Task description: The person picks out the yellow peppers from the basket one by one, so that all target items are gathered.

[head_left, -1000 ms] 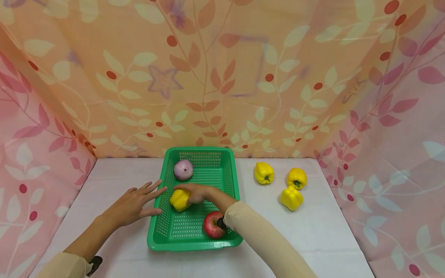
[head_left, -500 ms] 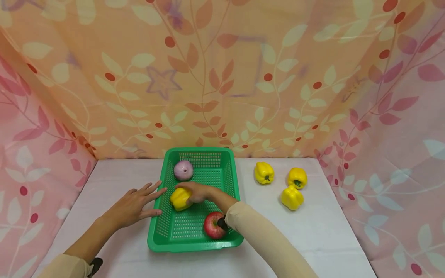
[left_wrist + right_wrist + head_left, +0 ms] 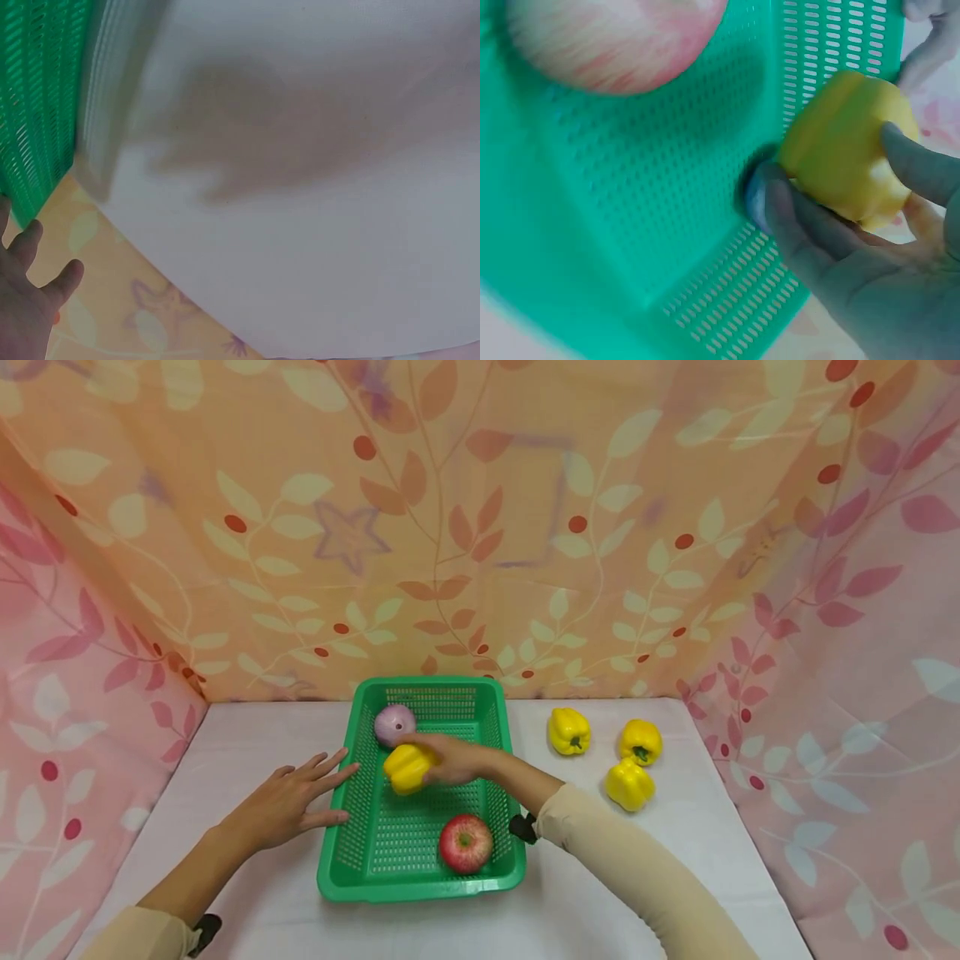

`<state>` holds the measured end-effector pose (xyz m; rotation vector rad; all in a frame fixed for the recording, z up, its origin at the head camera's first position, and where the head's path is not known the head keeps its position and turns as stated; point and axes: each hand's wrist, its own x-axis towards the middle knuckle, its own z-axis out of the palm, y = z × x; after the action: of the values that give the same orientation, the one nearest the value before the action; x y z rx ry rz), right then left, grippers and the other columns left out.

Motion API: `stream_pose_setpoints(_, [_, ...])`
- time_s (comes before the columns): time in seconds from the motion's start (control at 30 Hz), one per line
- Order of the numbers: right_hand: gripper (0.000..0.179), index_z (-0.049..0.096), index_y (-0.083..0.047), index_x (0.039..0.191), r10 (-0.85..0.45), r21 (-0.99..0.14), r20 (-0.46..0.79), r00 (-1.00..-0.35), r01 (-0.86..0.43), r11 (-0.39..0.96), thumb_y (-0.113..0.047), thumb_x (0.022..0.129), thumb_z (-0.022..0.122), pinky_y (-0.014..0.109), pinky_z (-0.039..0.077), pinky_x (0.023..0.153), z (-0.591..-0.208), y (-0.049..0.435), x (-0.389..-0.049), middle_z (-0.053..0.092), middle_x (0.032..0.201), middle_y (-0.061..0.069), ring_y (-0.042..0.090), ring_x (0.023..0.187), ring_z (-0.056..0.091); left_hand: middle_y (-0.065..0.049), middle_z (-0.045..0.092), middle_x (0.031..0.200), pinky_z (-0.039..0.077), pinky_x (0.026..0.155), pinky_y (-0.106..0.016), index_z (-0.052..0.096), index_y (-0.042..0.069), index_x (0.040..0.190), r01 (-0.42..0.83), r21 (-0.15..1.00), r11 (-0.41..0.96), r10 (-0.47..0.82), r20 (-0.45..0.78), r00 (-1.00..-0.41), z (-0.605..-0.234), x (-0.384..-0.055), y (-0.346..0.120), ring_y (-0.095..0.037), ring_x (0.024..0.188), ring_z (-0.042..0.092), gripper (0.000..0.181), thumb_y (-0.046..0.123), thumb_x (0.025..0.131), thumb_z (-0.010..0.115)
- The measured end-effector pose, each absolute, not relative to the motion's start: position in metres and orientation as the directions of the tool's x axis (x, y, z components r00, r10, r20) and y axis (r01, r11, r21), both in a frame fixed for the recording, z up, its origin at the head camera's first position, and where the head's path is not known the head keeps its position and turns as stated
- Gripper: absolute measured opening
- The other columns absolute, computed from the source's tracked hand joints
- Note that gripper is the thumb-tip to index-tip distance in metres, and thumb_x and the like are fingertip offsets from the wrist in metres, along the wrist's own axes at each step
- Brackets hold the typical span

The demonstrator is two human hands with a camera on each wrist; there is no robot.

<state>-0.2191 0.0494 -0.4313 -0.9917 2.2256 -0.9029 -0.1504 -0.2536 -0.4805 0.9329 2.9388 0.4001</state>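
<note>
My right hand (image 3: 452,760) grips a yellow bell pepper (image 3: 408,769) between thumb and fingers inside the green basket (image 3: 420,894); in the right wrist view the same pepper (image 3: 847,146) appears raised off the perforated floor. Fingers spread, my left hand (image 3: 288,800) touches the basket's left rim. A purple onion (image 3: 395,725) lies in the far left corner, just beyond the held pepper, mostly hidden behind the fingers in the right wrist view. The red apple (image 3: 466,843) rests in the near right corner.
On the white table (image 3: 675,877), right of the basket, are three more yellow bell peppers: one (image 3: 569,732) stands alone, while another (image 3: 641,742) and a third (image 3: 630,784) touch. Floral cloth (image 3: 465,527) encloses the table's back and sides.
My right hand has lifted the yellow bell pepper and carried it slightly right and away from me. The forearm has swung off the apple, uncovering it. My left hand stays put.
</note>
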Motion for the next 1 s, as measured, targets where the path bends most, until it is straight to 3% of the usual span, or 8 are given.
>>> stream_pose_setpoints(0.17, [0.063, 0.038, -0.01, 0.152, -0.787, -0.79, -0.129, -0.603, -0.418, 0.449, 0.003, 0.094, 0.062, 0.027, 0.044, 0.09, -0.42, 0.076, -0.217, 0.055, 0.128, 0.01, 0.018, 0.101, 0.052, -0.013, 0.034, 0.159, 0.042, 0.097, -0.066, 0.045, 0.018, 0.151, 0.565, 0.248, 0.787, 0.572, 0.051, -0.819, -0.481, -0.151, -0.253, -0.046, 0.138, 0.04, 0.075, 0.06, 0.091, 0.061])
stream_pose_setpoints(0.4, [0.063, 0.036, -0.017, 0.153, -0.748, -0.848, -0.108, -0.655, -0.331, 0.413, -0.001, 0.097, 0.061, 0.039, 0.047, 0.094, -0.41, 0.118, -0.211, 0.051, 0.135, 0.008, 0.023, 0.106, 0.052, -0.014, 0.035, 0.159, 0.042, 0.096, -0.066, 0.045, 0.016, 0.151, 0.578, 0.249, 0.777, 0.581, 0.068, -0.811, -0.482, -0.15, -0.251, -0.045, 0.138, 0.04, 0.075, 0.059, 0.091, 0.061])
stream_pose_setpoints(0.6, [0.066, 0.032, -0.012, 0.155, -0.725, -0.867, -0.059, -0.686, -0.325, 0.379, 0.0, 0.097, 0.061, 0.042, 0.049, 0.096, -0.409, 0.159, -0.209, 0.049, 0.141, 0.013, 0.027, 0.111, 0.053, -0.014, 0.036, 0.158, 0.043, 0.096, -0.065, 0.045, 0.016, 0.151, 0.582, 0.243, 0.776, 0.582, 0.081, -0.809, -0.481, -0.15, -0.253, -0.045, 0.138, 0.041, 0.075, 0.059, 0.091, 0.061])
stream_pose_setpoints(0.8, [0.068, 0.031, -0.017, 0.156, -0.65, -0.861, -0.126, -0.749, -0.243, 0.447, -0.003, 0.097, 0.062, 0.039, 0.05, 0.092, -0.413, 0.2, -0.207, 0.043, 0.147, 0.012, 0.028, 0.115, 0.05, -0.014, 0.036, 0.158, 0.043, 0.096, -0.064, 0.045, 0.015, 0.151, 0.585, 0.241, 0.775, 0.584, 0.082, -0.808, -0.482, -0.15, -0.254, -0.045, 0.137, 0.042, 0.075, 0.057, 0.091, 0.062])
stream_pose_setpoints(1.0, [0.068, 0.033, -0.022, 0.156, -0.566, -0.846, -0.163, -0.808, -0.181, 0.502, -0.007, 0.097, 0.063, 0.05, 0.045, 0.103, -0.421, 0.235, -0.205, 0.03, 0.157, 0.011, 0.033, 0.129, 0.041, -0.015, 0.036, 0.158, 0.043, 0.096, -0.065, 0.045, 0.015, 0.151, 0.584, 0.246, 0.773, 0.584, 0.08, -0.808, -0.481, -0.149, -0.253, -0.045, 0.137, 0.041, 0.075, 0.057, 0.091, 0.062])
